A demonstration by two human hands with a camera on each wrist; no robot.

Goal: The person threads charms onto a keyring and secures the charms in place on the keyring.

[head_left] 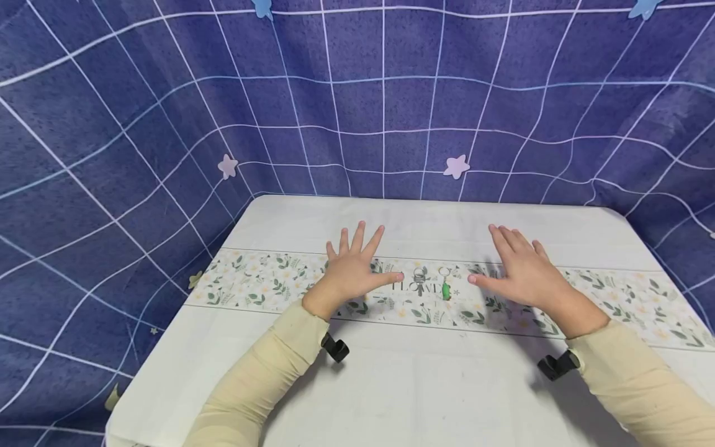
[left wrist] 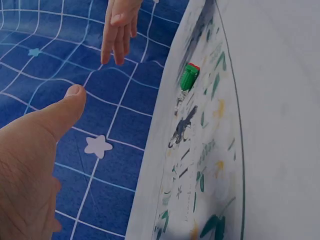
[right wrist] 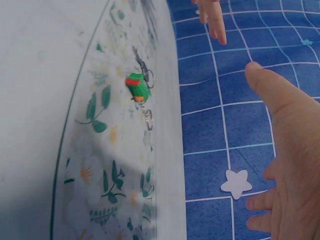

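Note:
Between the two hands lie a green keychain charm (head_left: 445,290) with a metal ring and chain, and a dark metal key on a ring (head_left: 419,282) just left of it. The left wrist view shows the charm (left wrist: 189,76) with a red patch at one end and the key (left wrist: 183,126) near it. My left hand (head_left: 352,273) is spread with fingers straight, thumb pointing toward the key. To the right of the charm, my right hand (head_left: 525,276) is held out, thumb toward it. Neither hand holds anything.
A white cloth with a floral band (head_left: 268,282) covers the table. Behind it and at the left hangs a blue gridded curtain (head_left: 357,105) with star shapes. A black strap mount (head_left: 335,347) sits at the left wrist, another (head_left: 558,365) at the right.

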